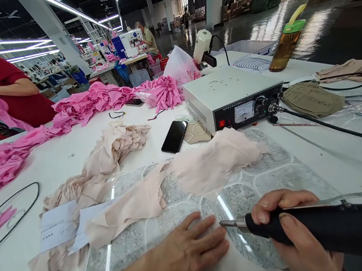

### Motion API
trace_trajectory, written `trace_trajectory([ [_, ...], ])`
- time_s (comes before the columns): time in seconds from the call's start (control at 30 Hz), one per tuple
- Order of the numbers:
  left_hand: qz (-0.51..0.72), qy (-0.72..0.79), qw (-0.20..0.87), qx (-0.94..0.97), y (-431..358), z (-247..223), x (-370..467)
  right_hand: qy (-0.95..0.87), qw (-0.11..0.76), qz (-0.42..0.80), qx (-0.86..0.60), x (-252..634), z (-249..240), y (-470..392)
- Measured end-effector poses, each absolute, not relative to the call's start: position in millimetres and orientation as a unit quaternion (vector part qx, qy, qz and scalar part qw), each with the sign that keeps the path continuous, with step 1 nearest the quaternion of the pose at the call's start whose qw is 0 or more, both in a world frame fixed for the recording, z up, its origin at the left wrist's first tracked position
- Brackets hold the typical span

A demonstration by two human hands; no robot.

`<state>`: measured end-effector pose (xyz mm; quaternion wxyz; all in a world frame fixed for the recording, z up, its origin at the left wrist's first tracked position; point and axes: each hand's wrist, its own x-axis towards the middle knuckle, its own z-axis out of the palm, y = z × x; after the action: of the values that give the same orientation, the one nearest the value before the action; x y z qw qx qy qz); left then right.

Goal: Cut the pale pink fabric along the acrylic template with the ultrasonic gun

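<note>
My left hand (191, 253) lies flat, palm down, on a pale beige cloth piece (234, 269) spread over a grey marbled sheet (277, 179). Wrapped round a black handheld tool (329, 226) with a metal tip, my right hand (299, 231) is at the lower right. The tool's tip is close to the fingertips of my left hand, by the cloth's edge. Beyond my hands a pile of beige cloth pieces (215, 159) rests on the sheet, and another beige piece (133, 202) lies to its left, partly over white paper (85, 224).
A white control box (229, 91) with a dial stands behind the sheet, beside a black phone (174, 136). A cable (337, 122) crosses the right side. Pink cloth (90, 104) runs along the left, near a person in red (6, 76). A bottle (287, 45) stands back right.
</note>
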<state>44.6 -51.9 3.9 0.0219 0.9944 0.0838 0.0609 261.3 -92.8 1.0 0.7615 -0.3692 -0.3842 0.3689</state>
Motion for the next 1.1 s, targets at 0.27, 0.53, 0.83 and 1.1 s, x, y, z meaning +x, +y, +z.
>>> trace_trajectory([
  [0.27, 0.068, 0.084, 0.010, 0.994, -51.8, -0.5, 42.6, -0.343, 0.773, 0.388, -0.367, 275.3, -1.2, -99.1],
  [0.53, 0.111, 0.066, 0.017, 0.991, -53.3, -6.7, 41.6, -0.302, 0.777, 0.410, -0.370, 279.9, 6.3, -109.4],
  [0.83, 0.123, 0.057, 0.028, 0.990, -57.2, -3.4, 45.3, -0.314, 0.766, 0.433, -0.357, 278.9, -3.9, -110.9],
  [1.1, 0.129, 0.064, 0.018, 0.989, -58.3, -5.9, 43.1, -0.309, 0.772, 0.424, -0.358, 274.7, 1.2, -110.3],
])
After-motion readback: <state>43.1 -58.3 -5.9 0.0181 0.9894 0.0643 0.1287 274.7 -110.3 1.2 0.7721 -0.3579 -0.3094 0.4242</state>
